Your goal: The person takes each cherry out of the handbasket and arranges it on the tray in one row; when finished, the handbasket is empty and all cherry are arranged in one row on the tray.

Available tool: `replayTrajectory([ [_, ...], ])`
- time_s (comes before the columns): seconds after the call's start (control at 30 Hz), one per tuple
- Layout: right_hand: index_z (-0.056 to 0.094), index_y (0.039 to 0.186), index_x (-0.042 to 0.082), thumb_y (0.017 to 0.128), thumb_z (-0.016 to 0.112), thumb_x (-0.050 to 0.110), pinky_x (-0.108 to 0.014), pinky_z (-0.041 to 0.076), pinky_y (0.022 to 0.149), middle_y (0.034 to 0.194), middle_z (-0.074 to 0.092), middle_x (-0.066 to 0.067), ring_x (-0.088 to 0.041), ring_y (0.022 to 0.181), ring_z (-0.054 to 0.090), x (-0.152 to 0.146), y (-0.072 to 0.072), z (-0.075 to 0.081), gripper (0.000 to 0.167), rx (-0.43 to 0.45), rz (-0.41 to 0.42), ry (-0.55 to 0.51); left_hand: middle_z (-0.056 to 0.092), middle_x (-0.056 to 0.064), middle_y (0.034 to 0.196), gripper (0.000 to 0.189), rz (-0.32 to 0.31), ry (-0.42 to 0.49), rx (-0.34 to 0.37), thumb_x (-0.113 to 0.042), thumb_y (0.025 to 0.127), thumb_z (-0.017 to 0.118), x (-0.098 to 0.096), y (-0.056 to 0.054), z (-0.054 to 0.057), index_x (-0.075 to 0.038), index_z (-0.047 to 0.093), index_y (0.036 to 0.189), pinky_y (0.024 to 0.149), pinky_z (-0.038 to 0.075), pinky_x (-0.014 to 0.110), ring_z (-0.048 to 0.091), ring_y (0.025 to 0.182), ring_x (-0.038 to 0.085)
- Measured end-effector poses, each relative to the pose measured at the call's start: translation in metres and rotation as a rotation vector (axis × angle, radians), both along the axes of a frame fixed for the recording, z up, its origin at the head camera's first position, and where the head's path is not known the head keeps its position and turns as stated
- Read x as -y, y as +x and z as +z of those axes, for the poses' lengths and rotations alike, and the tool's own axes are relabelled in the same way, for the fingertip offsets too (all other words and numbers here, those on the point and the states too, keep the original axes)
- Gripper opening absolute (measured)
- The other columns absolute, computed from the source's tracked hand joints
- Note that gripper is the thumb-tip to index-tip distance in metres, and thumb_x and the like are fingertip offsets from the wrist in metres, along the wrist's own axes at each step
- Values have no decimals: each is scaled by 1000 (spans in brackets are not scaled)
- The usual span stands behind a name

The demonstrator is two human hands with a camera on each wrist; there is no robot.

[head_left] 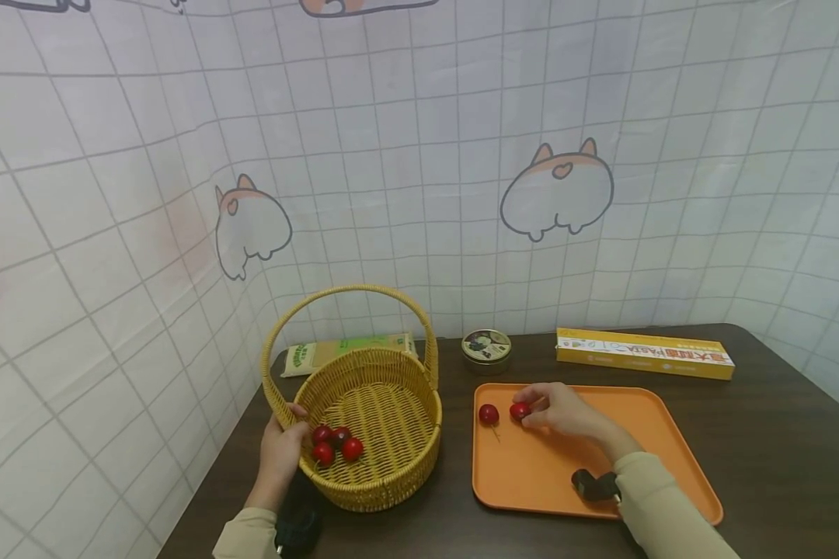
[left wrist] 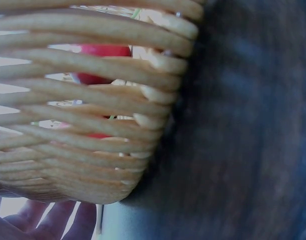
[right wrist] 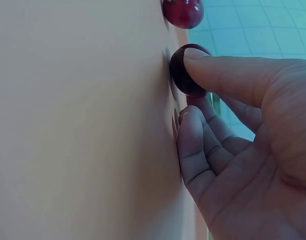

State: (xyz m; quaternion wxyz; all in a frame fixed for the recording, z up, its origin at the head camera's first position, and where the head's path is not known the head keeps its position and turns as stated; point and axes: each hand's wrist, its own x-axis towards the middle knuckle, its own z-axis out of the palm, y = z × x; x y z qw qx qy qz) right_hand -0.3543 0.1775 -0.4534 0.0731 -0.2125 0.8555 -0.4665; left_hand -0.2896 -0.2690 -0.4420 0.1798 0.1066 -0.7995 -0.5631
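Note:
My left hand (head_left: 281, 450) grips the yellow wicker basket (head_left: 384, 491) at its left rim, by the foot of the tall handle. Inside, several red cherries (head_left: 352, 449) lie together near that side. In the left wrist view, fingers (left wrist: 53, 220) show beyond the woven wall (left wrist: 83, 120), with red cherry skin between the strands. On the orange tray (head_left: 531, 485), my right hand (head_left: 565, 411) pinches a dark red cherry (right wrist: 185, 70) between thumb and fingers, low at the tray's surface. Another cherry (head_left: 489, 414) with a stem lies just left of it.
Behind the basket lies a flat green and yellow packet (head_left: 349, 348). A round tin (head_left: 485, 346) stands behind the tray's left corner. At the back right is a long yellow pasta box (head_left: 643, 353). A grid-patterned cloth (head_left: 419, 171) hangs behind the dark table (head_left: 776, 435).

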Motion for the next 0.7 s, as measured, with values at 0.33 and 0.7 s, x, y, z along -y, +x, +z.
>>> replayTrajectory([
  [0.33, 65, 112, 1, 80, 74, 5, -28, 46, 59, 98, 65, -10, -19, 78, 57, 7, 0, -1, 33, -38, 18, 15, 48, 9, 85, 25, 4, -1, -15, 1, 82, 49, -1, 0, 1, -2, 49, 107, 66, 41, 31, 49, 78, 22],
  [0.7, 65, 112, 2, 80, 76, 8, -34, 46, 65, 103, 63, -11, -21, 83, 59, 9, 3, 0, 34, -16, 14, -7, 49, 10, 87, 26, -1, 3, -3, 0, 83, 50, 0, 1, 1, -2, 49, 109, 68, 41, 30, 49, 81, 22],
])
